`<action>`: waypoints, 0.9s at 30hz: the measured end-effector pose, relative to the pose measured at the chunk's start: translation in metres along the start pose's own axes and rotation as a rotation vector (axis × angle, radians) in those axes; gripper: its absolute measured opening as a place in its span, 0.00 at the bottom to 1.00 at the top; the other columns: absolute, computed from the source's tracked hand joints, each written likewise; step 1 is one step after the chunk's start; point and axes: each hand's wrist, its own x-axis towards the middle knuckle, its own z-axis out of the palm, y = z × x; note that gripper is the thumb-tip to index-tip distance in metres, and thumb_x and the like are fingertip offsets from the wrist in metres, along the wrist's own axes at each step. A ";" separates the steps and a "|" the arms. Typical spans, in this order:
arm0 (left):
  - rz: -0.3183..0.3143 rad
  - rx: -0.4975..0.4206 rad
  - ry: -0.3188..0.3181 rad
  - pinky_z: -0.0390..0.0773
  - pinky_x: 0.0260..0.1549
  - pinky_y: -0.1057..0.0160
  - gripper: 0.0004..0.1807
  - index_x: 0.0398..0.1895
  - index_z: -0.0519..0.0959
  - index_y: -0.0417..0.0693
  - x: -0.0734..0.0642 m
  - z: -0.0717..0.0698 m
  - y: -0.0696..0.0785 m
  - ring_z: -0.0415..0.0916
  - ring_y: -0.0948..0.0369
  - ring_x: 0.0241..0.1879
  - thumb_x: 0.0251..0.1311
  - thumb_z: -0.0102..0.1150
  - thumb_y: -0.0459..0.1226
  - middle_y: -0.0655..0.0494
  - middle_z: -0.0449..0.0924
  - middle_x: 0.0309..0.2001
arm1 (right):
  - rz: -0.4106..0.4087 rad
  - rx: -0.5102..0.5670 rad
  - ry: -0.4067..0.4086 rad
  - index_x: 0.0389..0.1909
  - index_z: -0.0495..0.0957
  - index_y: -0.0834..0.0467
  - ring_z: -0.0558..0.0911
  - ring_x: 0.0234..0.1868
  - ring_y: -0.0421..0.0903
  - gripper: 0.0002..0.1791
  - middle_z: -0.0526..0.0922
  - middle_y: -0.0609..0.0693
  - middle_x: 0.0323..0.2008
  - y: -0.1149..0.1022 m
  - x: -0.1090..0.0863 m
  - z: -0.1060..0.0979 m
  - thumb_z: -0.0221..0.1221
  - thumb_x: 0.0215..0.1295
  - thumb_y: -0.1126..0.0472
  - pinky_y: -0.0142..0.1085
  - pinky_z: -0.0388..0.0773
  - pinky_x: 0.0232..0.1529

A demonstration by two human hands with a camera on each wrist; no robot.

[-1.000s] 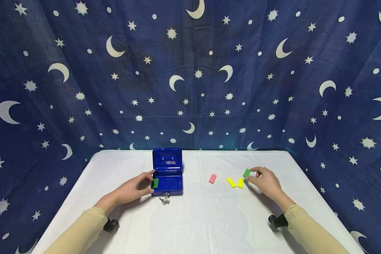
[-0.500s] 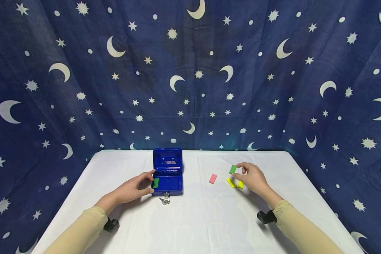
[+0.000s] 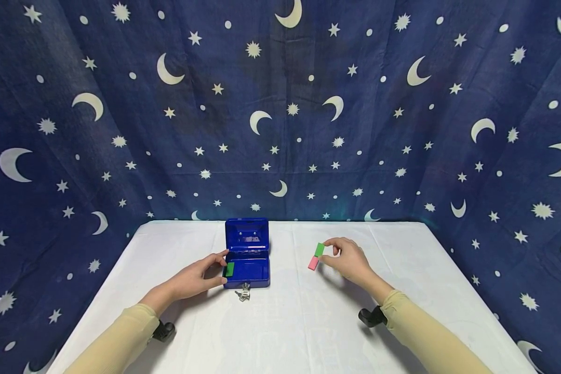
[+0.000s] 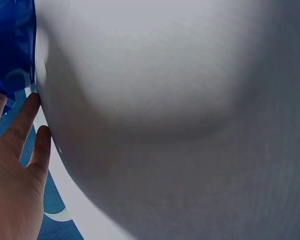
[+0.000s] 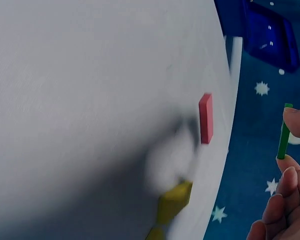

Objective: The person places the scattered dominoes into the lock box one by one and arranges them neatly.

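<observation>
An open blue metal cash box (image 3: 252, 271), lid raised at the back, stands left of centre. Inside it, a green block (image 3: 229, 269) lies against the left wall. My left hand (image 3: 194, 279) rests at the box's left side, thumb near the front corner and index finger near the back one. Between thumb and fingertips, my right hand (image 3: 348, 261) pinches another green block (image 3: 319, 250). In the head view this block overlaps a pink block (image 3: 312, 264) on the table. Two yellow blocks (image 5: 174, 202) show in the right wrist view; the right hand hides them from the head camera.
Keys (image 3: 244, 294) hang from the lock on the front of the box. White cloth covers the table (image 3: 271, 332), and a dark blue curtain (image 3: 304, 156) with moons and stars hangs behind it.
My right hand has carried the green block leftwards, from beside the yellow blocks to over the pink one. The left hand and the box have stayed put.
</observation>
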 end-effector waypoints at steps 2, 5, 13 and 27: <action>0.000 -0.004 -0.002 0.58 0.69 0.38 0.21 0.53 0.71 0.62 0.000 0.000 0.000 0.56 0.52 0.76 0.65 0.65 0.56 0.63 0.57 0.78 | -0.013 0.003 -0.001 0.50 0.84 0.52 0.69 0.32 0.45 0.22 0.72 0.45 0.30 -0.005 0.001 0.004 0.73 0.55 0.49 0.39 0.64 0.32; -0.001 0.000 -0.003 0.58 0.69 0.38 0.21 0.54 0.71 0.62 0.000 0.000 0.000 0.55 0.52 0.76 0.65 0.65 0.56 0.64 0.57 0.78 | -0.027 0.005 -0.006 0.49 0.84 0.51 0.70 0.33 0.45 0.22 0.72 0.45 0.30 -0.012 0.002 0.009 0.73 0.55 0.49 0.39 0.64 0.35; 0.000 0.000 -0.005 0.59 0.69 0.39 0.22 0.54 0.71 0.61 0.000 -0.001 0.001 0.56 0.52 0.76 0.65 0.65 0.56 0.64 0.57 0.78 | -0.054 0.001 -0.030 0.48 0.85 0.49 0.69 0.33 0.44 0.21 0.72 0.43 0.27 -0.034 0.005 0.022 0.73 0.54 0.47 0.42 0.62 0.41; -0.006 -0.001 -0.003 0.57 0.69 0.38 0.21 0.53 0.71 0.62 0.000 0.000 0.001 0.56 0.52 0.76 0.65 0.64 0.56 0.64 0.57 0.78 | -0.136 -0.017 -0.058 0.47 0.85 0.48 0.70 0.36 0.44 0.21 0.74 0.45 0.27 -0.062 0.014 0.039 0.74 0.53 0.46 0.42 0.63 0.41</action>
